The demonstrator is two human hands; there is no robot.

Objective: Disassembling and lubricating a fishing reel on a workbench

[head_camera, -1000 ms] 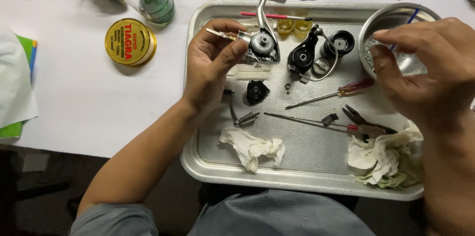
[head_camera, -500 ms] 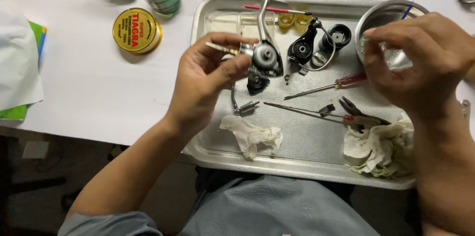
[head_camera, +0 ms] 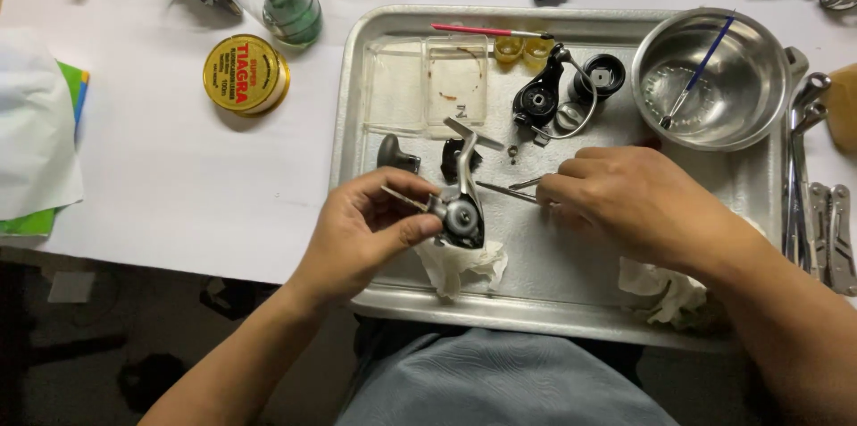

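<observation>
A: Where is the reel body (head_camera: 461,212) held?

B: It is pinched by the left hand (head_camera: 370,225) between thumb and fingers, over the tray (head_camera: 348,122) at about 7 o'clock, just above a crumpled rag (head_camera: 460,265).

A: And the right hand (head_camera: 638,203)?

B: It is laid knuckles-up at 3 o'clock of the reel, fingers curled together onto a thin tool (head_camera: 504,192); whether the tool is actually gripped cannot be told.

A: How is the step best done?

B: The body should be kept steady and low over the tray, so that any small part is caught. The tool tip should be guided slowly, and force kept light. The bowl (head_camera: 714,78) at 1 o'clock and the black rotor (head_camera: 540,100) at 12 are best left undisturbed.
</observation>
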